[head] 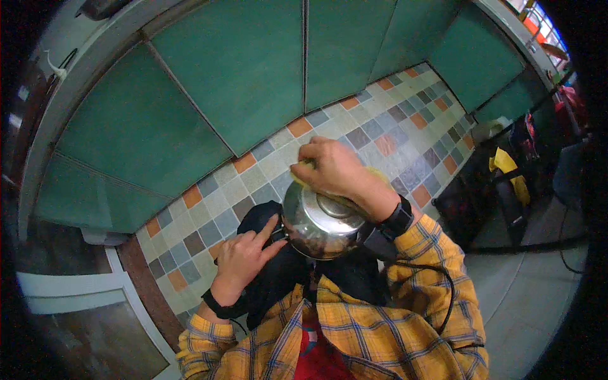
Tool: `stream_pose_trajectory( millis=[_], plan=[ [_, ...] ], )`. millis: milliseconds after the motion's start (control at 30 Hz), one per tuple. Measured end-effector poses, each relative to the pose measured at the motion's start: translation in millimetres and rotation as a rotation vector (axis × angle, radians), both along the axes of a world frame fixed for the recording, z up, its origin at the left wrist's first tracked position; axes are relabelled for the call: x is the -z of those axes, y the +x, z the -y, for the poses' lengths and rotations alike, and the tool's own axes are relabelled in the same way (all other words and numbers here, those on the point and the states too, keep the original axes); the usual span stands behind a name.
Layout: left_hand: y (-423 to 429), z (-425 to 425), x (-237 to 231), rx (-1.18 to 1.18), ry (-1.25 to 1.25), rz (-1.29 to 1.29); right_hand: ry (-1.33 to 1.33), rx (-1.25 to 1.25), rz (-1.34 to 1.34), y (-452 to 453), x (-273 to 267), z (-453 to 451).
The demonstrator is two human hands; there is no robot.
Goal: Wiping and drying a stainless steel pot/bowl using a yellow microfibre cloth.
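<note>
A shiny stainless steel pot (pixel 311 223) rests bottom up above my lap, its round base ring facing me. My left hand (pixel 244 259) grips the pot's small side handle (pixel 279 233) between index finger and thumb. Pressed over the far part of the base, my right hand (pixel 330 168) holds a yellow cloth (pixel 377 175), most of it hidden under the palm. A larger dark handle (pixel 380 243) sticks out from the pot's right side, below my right wrist.
Green cabinet doors (pixel 228 71) stand ahead, above a multicoloured tiled floor (pixel 256 180). At the left is a white-framed door or panel (pixel 76 297). Dark items with a yellow cloth-like piece (pixel 506 164) are at the right. A black cable (pixel 451 294) runs along my right sleeve.
</note>
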State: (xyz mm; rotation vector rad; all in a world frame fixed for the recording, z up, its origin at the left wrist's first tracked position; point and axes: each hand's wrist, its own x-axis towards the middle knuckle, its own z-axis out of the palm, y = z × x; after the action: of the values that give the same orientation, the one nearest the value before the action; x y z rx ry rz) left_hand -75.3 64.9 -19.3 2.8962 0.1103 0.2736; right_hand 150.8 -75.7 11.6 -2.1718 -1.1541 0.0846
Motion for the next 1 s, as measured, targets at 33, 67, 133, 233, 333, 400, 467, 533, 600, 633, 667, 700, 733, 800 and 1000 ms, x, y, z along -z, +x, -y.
stream_pose_trajectory(
  millis=[33,67,133,233,333,400,467,533,600,633,667,700,733,800,1000],
  plan=[
    [0.3,0.6,-1.0,-0.013,0.003,0.005,0.003,-0.013,0.005,5.4,0.2,2.1],
    [0.4,1.0,-0.3,-0.005,0.011,0.048,-0.034,0.016,-0.072,10.1,-0.3,4.4],
    [2.5,2.4,1.5,0.010,0.010,0.103,-0.061,0.063,-0.179,19.3,1.5,15.6],
    [1.4,3.8,0.3,0.014,0.007,0.128,-0.043,0.143,-0.168,13.0,-3.7,33.3],
    [-0.9,3.3,-4.8,0.003,-0.004,0.033,0.063,0.111,-0.037,-17.7,-12.3,47.8],
    [-3.8,-1.6,-6.1,0.033,-0.010,0.008,0.060,0.092,0.078,-45.4,-28.4,55.3],
    [-3.8,-3.2,0.2,0.033,-0.041,0.030,0.116,-0.062,0.121,-70.0,-33.9,63.5],
    [-4.9,-2.1,-0.4,0.052,-0.023,0.043,0.108,-0.180,0.120,-83.9,-39.6,77.1],
    [-6.7,-2.5,3.3,0.050,-0.013,0.052,0.104,-0.355,0.059,-86.4,-44.1,89.4],
    [-6.6,-2.6,5.3,0.069,0.009,0.065,0.090,-0.371,0.060,-86.0,-45.9,93.2],
    [-7.4,-2.9,5.6,0.053,-0.004,0.070,0.072,-0.374,-0.009,-85.4,-47.6,95.7],
    [-7.7,-2.8,5.6,0.053,0.002,0.071,0.052,-0.370,-0.080,-84.4,-48.6,97.1],
    [-8.1,-2.8,6.9,0.052,0.009,0.071,0.037,-0.379,-0.079,-82.0,-49.7,95.3],
    [-8.8,-5.2,11.6,0.051,0.008,0.083,-0.019,-0.364,-0.202,-74.7,-52.6,86.8],
    [-11.5,-5.2,10.6,0.023,-0.010,0.098,-0.107,-0.130,-0.181,-60.5,-57.7,52.7]
  ],
)
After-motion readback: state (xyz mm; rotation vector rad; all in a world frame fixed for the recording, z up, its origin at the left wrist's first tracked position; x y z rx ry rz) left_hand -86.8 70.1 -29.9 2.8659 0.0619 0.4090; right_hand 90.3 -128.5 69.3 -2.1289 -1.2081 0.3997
